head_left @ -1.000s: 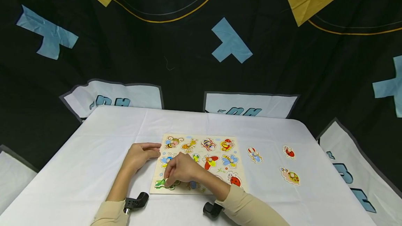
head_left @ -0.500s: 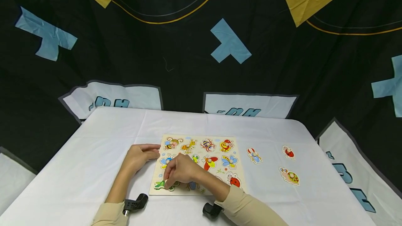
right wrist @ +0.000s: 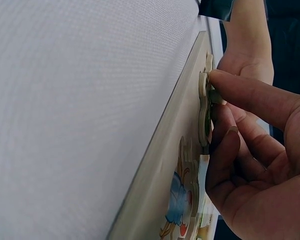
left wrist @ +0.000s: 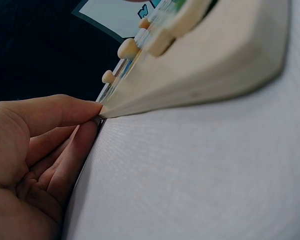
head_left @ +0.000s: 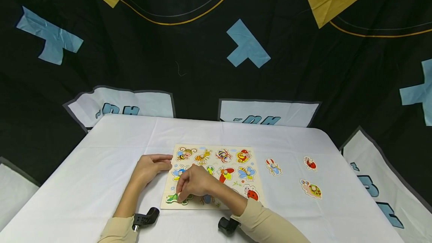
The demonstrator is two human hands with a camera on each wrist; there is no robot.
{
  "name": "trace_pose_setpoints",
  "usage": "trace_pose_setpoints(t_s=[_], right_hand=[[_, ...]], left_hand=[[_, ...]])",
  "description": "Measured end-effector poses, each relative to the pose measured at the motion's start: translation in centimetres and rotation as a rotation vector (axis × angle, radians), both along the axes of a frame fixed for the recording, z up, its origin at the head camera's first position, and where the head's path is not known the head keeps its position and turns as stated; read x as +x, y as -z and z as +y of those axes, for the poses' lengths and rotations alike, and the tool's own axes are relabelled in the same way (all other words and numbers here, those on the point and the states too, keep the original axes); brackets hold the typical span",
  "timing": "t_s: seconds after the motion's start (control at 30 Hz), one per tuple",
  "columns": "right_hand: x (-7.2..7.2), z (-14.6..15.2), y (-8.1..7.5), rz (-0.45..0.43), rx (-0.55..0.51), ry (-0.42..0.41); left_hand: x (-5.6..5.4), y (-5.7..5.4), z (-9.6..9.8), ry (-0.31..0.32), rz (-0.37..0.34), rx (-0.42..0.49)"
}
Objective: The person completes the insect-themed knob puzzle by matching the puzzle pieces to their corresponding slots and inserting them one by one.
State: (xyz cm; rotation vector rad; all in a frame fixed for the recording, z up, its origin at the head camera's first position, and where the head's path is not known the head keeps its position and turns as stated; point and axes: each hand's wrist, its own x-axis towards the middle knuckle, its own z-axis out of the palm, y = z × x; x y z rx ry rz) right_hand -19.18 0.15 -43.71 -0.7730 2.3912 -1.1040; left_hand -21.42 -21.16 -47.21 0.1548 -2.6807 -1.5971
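Note:
A wooden peg puzzle board printed with insects lies flat on the white table. My right hand pinches a green puzzle piece at the board's near left corner. In the right wrist view the green piece stands slightly proud of the board, thumb and finger at its knob; whether it is seated is unclear. My left hand rests at the board's left edge, thumb and finger fairly straight. Its fingertips touch that edge in the left wrist view, with other fingers curled below. The right hand hides part of the lower rows.
Right of the board lie a blue beetle piece, a red ladybug piece and a snail piece. Each wrist wears a black camera, one of them a left-wrist camera. A black curtain hangs behind the table.
Both hands stay in nearly the same place. The view shifts very slightly; the loose pieces keep their places.

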Motion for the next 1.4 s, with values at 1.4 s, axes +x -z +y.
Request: trace_pose_setpoints(t_s=[1.4], right_hand=[[0.03,-0.03,0.04,-0.038,0.01,-0.012]], left_hand=[[0.07,-0.08,0.05,0.009,-0.005,-0.009]])
